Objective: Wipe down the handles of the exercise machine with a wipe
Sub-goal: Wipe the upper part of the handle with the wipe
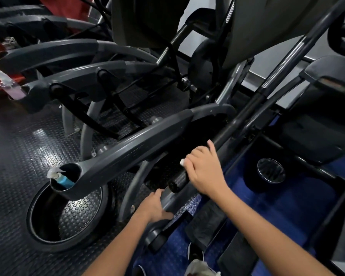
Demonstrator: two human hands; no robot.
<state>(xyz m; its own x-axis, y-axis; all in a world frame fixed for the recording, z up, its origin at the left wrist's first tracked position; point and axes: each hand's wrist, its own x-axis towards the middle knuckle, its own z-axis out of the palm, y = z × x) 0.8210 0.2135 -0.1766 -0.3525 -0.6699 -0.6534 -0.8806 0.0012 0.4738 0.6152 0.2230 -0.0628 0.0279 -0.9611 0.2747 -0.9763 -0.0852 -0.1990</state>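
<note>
A long black handle bar (245, 116) of the exercise machine runs from the upper right down to its end cap (174, 186) at centre. My right hand (203, 172) grips this bar near its lower end, fingers wrapped round it with a small white wipe (182, 161) peeking out at the fingertips. Just below, my left hand (155, 208) holds a grey frame bar (167, 202) beside the end cap, thumb over the top.
A grey side arm (127, 156) with a cup holder holding a blue spray bottle (63, 181) crosses at left. More machine arms and a pink bottle (12, 90) stand at far left. Studded black rubber floor (18, 148) left, blue floor (277, 212) right.
</note>
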